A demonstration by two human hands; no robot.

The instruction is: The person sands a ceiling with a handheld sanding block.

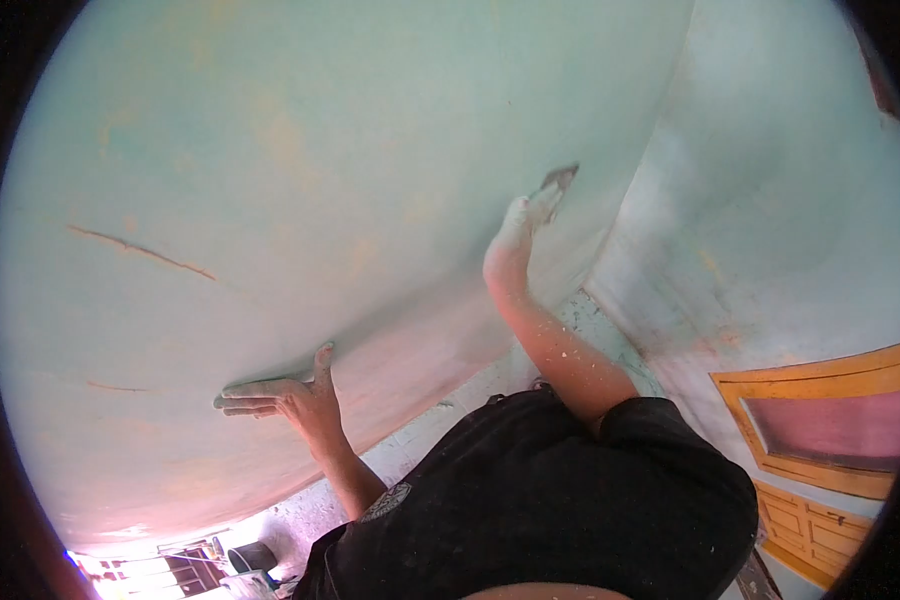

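Observation:
A pale green plaster wall (420,150) with faded orange patches fills most of the view. My left hand (295,398) has its fingers stretched out and thumb apart, against or very close to the wall, holding nothing. Higher up and to the right, my right hand (532,215), white with dust, grips a small dark flat piece (560,178) at the wall surface. Blur hides whether this is a scraper blade or folded sandpaper. Flecks of white dot my right forearm.
A long crack (140,250) and a shorter one (120,387) run across the left wall. The walls meet in a corner at right. Beyond are a yellow-framed window (830,420) and yellow cabinet doors (810,525). A dark bucket (252,557) stands lower left.

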